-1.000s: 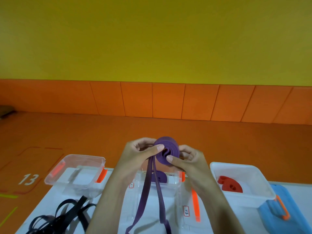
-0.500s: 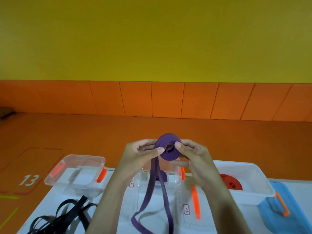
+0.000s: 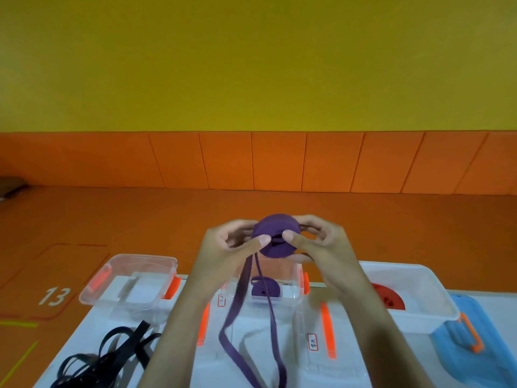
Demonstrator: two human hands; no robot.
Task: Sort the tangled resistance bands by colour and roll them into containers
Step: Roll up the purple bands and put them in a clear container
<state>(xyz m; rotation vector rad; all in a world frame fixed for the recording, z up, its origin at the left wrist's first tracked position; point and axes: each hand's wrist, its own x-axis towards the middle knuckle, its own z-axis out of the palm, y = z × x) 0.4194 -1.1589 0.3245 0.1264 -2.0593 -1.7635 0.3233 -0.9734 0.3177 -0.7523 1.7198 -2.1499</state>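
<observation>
- the left hand (image 3: 228, 243) and the right hand (image 3: 321, 243) are meeting at the centre of the frame, raised above the table (image 3: 492, 306), with the purple roll (image 3: 275, 229) caught between them.
- the left hand's thumb and fingers are pinching the roll's left edge. the right hand's thumb is pressing on its near face while the other fingers are curling round behind it, so both hands are clamping on the same coil.
- the loose tail (image 3: 237, 301) of this band is hanging from the roll as two strands, dropping toward the bottom centre of the frame. the rolling is looking well along but not finished.
- just below the hands, the middle container (image 3: 296, 271) is already holding a finished purple coil (image 3: 274, 289); the one in hand is probably heading there too.
- at the right, the white container (image 3: 419, 284) is holding a red coil (image 3: 389, 299), so red is appearing sorted.
- at the lower left, the black bands (image 3: 112, 351) are lying in a tangle on the table, just in front of the left container (image 3: 140, 257). they are waiting to be separated and rolled, and that is looking like the biggest share left.
- a blue lid (image 3: 475, 357) is lying at the lower right.
</observation>
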